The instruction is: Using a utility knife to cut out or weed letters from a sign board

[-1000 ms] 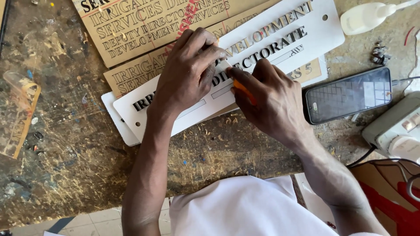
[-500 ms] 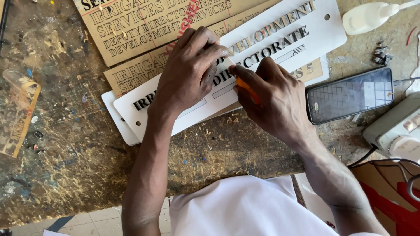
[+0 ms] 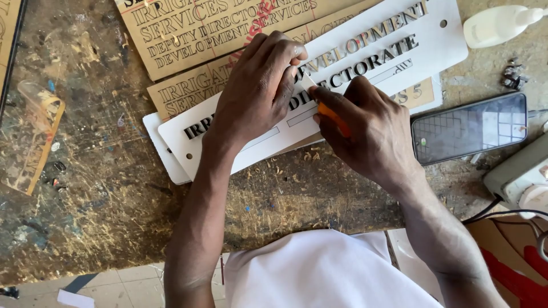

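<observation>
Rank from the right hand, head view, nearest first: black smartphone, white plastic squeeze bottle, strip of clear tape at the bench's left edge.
From the right hand:
1. Black smartphone, just to its right on the bench.
2. White plastic squeeze bottle, top right corner.
3. Strip of clear tape, far left edge.

A white sign plate (image 3: pixel 394 43) with raised dark letters lies flat, angled across the workbench, an orange-handled tool (image 3: pixel 334 117) touching it.

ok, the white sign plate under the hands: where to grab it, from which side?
Likely the far right end of the white sign plate: that short edge, near its mounting hole, is bare. Come from the right, thumb on top. The left hand presses its middle, the right hand works there with an orange tool, and the near-left end lies flat on a second white plate.
</observation>
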